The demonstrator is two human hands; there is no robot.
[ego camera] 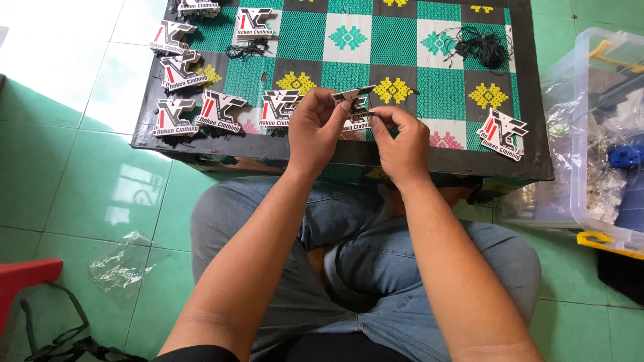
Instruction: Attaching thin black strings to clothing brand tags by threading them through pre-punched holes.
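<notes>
My left hand [314,129] and my right hand [401,142] meet above the near edge of a low table [335,155] covered with a green, black and white patterned mat. Together they pinch one shaped cardboard hang tag [353,100], printed in black, white and red, held tilted between the fingertips. A thin black string seems to run from the tag to my right fingers. More tags of the same kind lie in small stacks on the mat: one group [278,107] just left of my hands, one stack [503,134] to the right.
A tangle of black strings [484,47] lies at the table's far right, a smaller bunch [247,48] at far left. A clear plastic bin [600,134] stands at right. Crumpled clear plastic [121,265] and a red stool corner [27,275] sit on the green tiled floor.
</notes>
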